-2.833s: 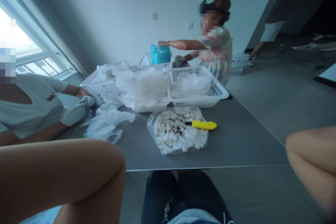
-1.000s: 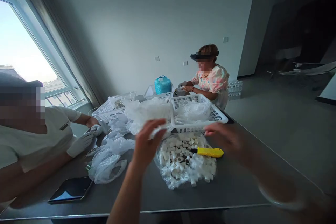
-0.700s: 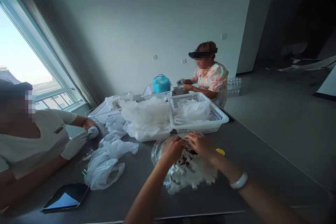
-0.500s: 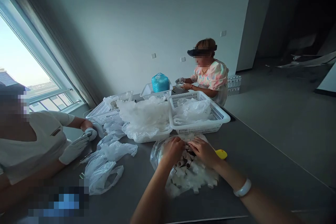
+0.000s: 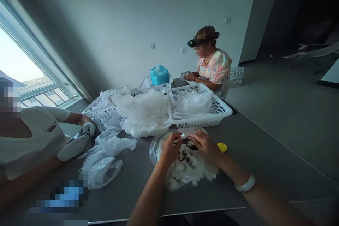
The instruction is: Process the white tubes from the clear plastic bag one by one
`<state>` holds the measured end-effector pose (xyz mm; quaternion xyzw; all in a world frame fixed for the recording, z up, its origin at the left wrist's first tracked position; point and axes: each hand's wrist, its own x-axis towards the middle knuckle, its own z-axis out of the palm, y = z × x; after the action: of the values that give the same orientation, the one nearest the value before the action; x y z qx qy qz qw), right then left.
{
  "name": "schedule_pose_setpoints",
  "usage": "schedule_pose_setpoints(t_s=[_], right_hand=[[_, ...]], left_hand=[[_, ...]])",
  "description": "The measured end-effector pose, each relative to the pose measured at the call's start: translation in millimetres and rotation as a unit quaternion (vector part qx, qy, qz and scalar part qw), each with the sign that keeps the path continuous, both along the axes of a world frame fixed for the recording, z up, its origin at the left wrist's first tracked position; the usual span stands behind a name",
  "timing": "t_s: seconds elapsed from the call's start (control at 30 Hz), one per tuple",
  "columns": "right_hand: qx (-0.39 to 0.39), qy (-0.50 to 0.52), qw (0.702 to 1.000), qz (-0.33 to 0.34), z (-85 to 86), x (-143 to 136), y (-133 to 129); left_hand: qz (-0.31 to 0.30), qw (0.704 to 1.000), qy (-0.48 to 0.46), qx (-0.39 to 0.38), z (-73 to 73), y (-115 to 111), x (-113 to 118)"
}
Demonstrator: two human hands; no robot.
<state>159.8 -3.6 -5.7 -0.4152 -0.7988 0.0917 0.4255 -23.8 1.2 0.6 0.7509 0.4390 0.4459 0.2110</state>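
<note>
My left hand point(image 5: 171, 146) is closed on a small white tubular piece point(image 5: 183, 136), above an open clear plastic bag point(image 5: 156, 150). Opposite it, my right hand point(image 5: 202, 143) has its fingers pinched at the other end of that piece; its fingertips partly hide what they hold. Under both hands, the bag holds several white pieces point(image 5: 194, 174), some of them hollow tubes with dark openings. A yellow object point(image 5: 222, 147) lies on the table just beyond my right wrist, which wears a pale bangle.
White baskets point(image 5: 200, 122) with clear plastic bags stand behind my hands. Another basket holds a blue bag point(image 5: 159, 75). Loose plastic bags point(image 5: 106, 162) lie left on the dark table point(image 5: 265, 169). Gloved hands point(image 5: 75, 147) are at left; another person sits at the far side.
The white piece between my fingertips now shows, and my hands have moved slightly apart at the fingers. The whole view has shifted slightly. The left person's gloved hands have lowered a little.
</note>
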Motion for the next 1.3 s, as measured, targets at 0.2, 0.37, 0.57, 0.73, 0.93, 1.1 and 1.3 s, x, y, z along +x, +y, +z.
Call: schedule_pose_setpoints(t_s=[0.2,0.37,0.57,0.73,0.93,1.1,1.3], right_hand=[[-0.015,-0.001,1.0,0.025,-1.5,-6.3,-7.1],[-0.016,-0.01,1.0,0.017,-0.9,-7.1,-9.1],[-0.017,-0.004,1.0,0.006,-0.5,-7.5,-8.3],[-0.01,0.01,1.0,0.02,1.2,-8.8,-10.4],[0.002,0.012,1.0,0.025,3.7,-8.3,-13.5],[0.053,0.006,0.998,0.039,2.5,-5.8,-13.1],[0.112,-0.052,0.99,0.072,5.7,-4.4,-15.1]], left_hand=[[0.021,0.999,-0.032,0.005,1.7,1.2,1.3],[-0.003,0.999,-0.014,0.046,4.8,-1.3,2.2],[-0.026,0.998,-0.019,0.047,8.3,-2.9,3.3],[0.008,0.998,-0.053,-0.018,8.1,-3.1,4.1],[-0.01,0.999,-0.04,0.008,10.1,-1.6,3.5],[-0.018,0.999,-0.016,0.03,11.9,-0.7,1.0],[-0.063,0.998,0.022,0.01,14.3,-0.9,-0.5]])
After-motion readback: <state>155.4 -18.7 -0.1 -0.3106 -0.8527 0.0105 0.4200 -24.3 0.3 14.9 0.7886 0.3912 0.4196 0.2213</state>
